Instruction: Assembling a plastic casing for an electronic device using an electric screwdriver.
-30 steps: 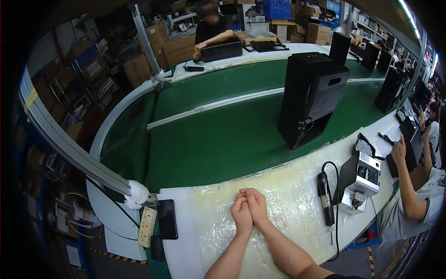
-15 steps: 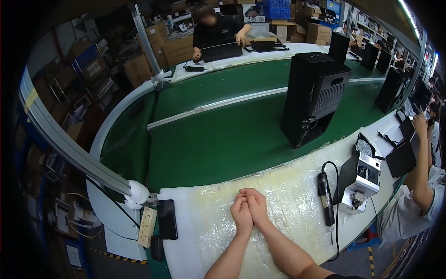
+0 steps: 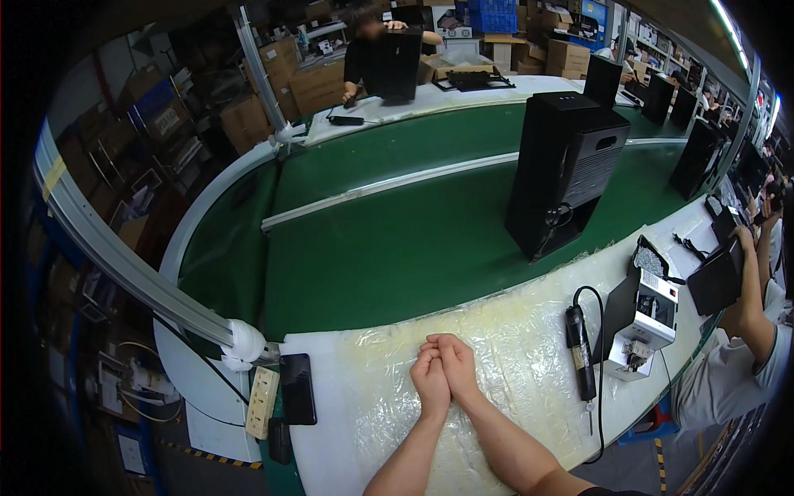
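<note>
My left hand [image 3: 429, 385] and my right hand [image 3: 457, 366] rest against each other above the plastic-covered worktop [image 3: 504, 388]. Both are closed with the fingers curled in, and I see nothing held in either. To the right of them lies a black electric screwdriver [image 3: 581, 355] with its cord looping round. A black smartphone [image 3: 298, 389] lies to their left at the worktop's edge. Beyond my hands, a tall black computer case [image 3: 550, 174] stands upright on the green conveyor belt [image 3: 389, 248], its lower front opening showing some cables.
A white-and-black screw dispenser [image 3: 645, 326] and a tray of small screws [image 3: 651, 259] stand at right. A power strip [image 3: 262, 403] hangs by the phone. A metal post [image 3: 132, 256] slants across the left. Across the belt a co-worker holds a black panel [image 3: 399, 70]; another co-worker's arm [image 3: 754, 289] is at right.
The computer case has shifted slightly right along the belt. The co-worker across has tipped the black panel upright. At right, the other co-worker's arm has come down to a black panel. My hands stay still.
</note>
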A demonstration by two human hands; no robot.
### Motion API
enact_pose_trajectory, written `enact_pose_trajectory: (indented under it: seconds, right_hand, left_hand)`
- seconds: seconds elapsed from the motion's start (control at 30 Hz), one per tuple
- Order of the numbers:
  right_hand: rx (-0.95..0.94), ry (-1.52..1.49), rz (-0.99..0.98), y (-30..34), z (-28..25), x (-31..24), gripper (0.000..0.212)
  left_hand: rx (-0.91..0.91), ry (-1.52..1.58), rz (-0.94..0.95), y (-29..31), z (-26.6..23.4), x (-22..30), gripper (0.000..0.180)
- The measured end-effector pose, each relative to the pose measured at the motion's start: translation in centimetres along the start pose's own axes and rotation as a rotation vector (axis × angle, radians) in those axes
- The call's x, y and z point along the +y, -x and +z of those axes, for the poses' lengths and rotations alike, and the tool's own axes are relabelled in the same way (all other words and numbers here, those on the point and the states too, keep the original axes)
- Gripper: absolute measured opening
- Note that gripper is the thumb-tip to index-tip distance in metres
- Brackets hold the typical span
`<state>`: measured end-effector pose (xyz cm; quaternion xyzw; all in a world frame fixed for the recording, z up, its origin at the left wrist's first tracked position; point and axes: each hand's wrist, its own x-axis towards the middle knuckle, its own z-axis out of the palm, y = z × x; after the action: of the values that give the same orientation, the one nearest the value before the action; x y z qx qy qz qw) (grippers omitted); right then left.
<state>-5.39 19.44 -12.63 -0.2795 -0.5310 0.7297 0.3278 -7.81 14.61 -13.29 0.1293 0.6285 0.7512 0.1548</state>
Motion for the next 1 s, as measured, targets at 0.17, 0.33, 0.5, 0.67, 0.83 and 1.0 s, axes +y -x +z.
enact_pose_trajectory:
  seconds: [0.17,0.33,0.5,0.67,0.83,1.0]
  right_hand:
    - [0.001,0.002,0.005,0.01,-0.01,-0.17,0.028]
    - [-0.001,0.000,0.002,0.04,0.04,-0.27,0.028]
    - [0.000,0.001,0.007,0.00,-0.02,-0.17,0.028]
    - [0.000,-0.014,0.015,0.03,0.04,-0.10,0.028]
    - [-0.002,-0.017,0.008,0.04,0.02,-0.11,0.029]
    - [-0.001,-0.020,0.004,0.05,0.05,-0.21,0.030]
  left_hand:
    - [-0.016,0.004,-0.022,0.03,-0.04,0.26,0.022]
    - [-0.009,-0.009,-0.001,-0.07,-0.10,-0.11,0.022]
    - [-0.015,-0.012,-0.009,-0.02,-0.10,0.06,0.022]
    - [-0.004,-0.023,0.012,-0.14,-0.14,-0.40,0.022]
    - [0.000,0.014,-0.002,-0.10,-0.08,-0.37,0.021]
    - [0.006,0.018,-0.025,-0.16,-0.10,-0.56,0.019]
